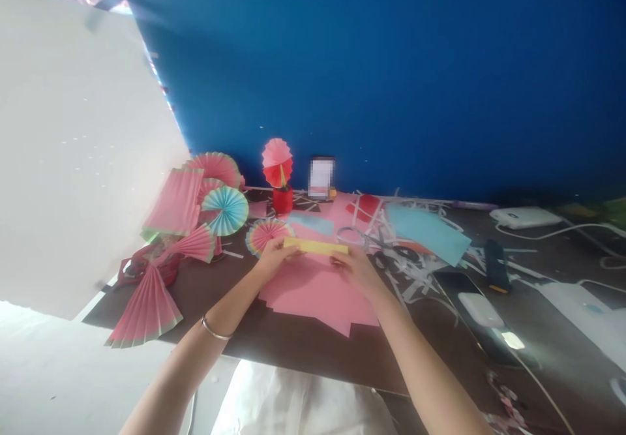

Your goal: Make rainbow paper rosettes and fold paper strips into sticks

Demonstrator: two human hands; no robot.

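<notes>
A narrow yellow paper strip [317, 246] is stretched level between my two hands. My left hand [274, 259] pinches its left end, and my right hand [353, 267] grips the right end from below. Beneath the strip lie pink paper sheets [313, 295] on the dark table. Just beyond my left hand rests a round pleated paper fan [267, 233] in pink with a pale blue and yellow edge. Scissors [379, 244] lie beyond my right hand, partly among paper scraps.
Pink pleated fans [147, 308] and a blue rosette [225, 211] crowd the left. A red holder [282, 200] bears a paper rosette. Blue paper [430, 231] and white paper scraps [415, 275] lie right of centre. Further right are a phone [462, 285], a white case [480, 310] and cables.
</notes>
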